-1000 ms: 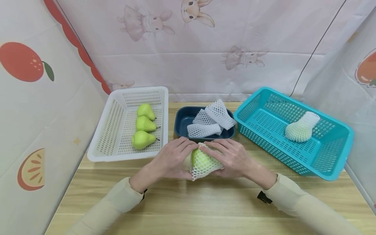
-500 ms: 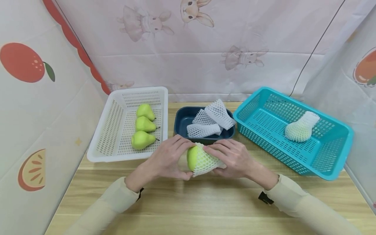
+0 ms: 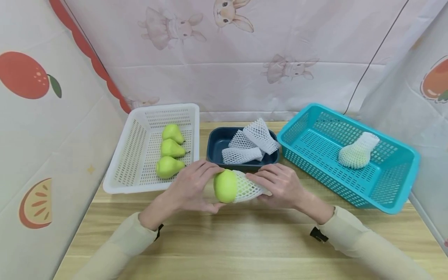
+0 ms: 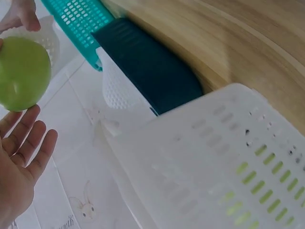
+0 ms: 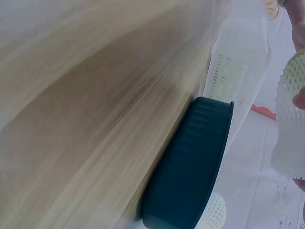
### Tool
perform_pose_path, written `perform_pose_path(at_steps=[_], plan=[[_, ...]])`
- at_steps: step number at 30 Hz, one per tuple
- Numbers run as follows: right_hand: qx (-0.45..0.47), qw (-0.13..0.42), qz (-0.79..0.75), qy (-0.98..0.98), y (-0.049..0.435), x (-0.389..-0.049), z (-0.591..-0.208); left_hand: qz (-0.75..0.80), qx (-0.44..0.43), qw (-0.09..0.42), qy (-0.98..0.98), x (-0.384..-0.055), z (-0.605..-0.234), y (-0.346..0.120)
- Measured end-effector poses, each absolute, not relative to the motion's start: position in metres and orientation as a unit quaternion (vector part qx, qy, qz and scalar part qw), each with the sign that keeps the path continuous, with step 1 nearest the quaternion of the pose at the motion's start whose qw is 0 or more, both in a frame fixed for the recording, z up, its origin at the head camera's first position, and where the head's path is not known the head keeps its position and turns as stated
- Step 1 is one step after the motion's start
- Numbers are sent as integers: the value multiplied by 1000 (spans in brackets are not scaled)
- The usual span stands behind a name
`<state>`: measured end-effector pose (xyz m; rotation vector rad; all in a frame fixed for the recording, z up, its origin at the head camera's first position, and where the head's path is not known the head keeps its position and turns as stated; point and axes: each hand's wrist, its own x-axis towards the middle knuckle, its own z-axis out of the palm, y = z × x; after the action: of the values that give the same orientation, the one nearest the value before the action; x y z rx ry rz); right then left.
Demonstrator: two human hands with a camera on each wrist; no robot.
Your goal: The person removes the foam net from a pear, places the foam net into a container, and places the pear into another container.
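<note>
A green pear (image 3: 225,186) lies sideways between my hands above the table, its narrow end inside a white foam net sleeve (image 3: 246,188). My left hand (image 3: 190,189) holds the bare round end, thumb below and fingers above in the head view. In the left wrist view its fingertips touch the pear (image 4: 24,74). My right hand (image 3: 280,186) grips the sleeve around the pear's narrow end, which is hidden in the net. The right wrist view shows the sleeve (image 5: 290,124) at its right edge, with part of a finger on it.
A white basket (image 3: 119,155) at left holds three pears (image 3: 169,167). Several foam sleeves (image 3: 260,136) lie in a dark blue tray (image 3: 217,146) behind my hands. A turquoise basket (image 3: 315,171) at right contains one netted pear (image 3: 355,153).
More of the pear's round end shows outside the sleeve now. The pear has turned and shifted left, and my left hand has moved left with it. My right hand stays on the sleeve.
</note>
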<state>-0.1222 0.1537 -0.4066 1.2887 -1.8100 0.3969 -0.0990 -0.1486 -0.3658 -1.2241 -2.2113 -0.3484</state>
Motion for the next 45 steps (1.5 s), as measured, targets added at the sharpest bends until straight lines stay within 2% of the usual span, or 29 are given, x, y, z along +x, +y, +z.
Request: perform_pose_path(at_steps=[12, 26, 45], plan=[[488, 441, 148, -739, 168, -143, -407, -113, -439, 294, -841, -97, -363, -173], [473, 408, 127, -771, 172, -161, -399, -116, -416, 307, -848, -94, -362, -192], [446, 390, 83, -802, 140, -206, -383, -110, -416, 314, -847, -91, -366, -194]])
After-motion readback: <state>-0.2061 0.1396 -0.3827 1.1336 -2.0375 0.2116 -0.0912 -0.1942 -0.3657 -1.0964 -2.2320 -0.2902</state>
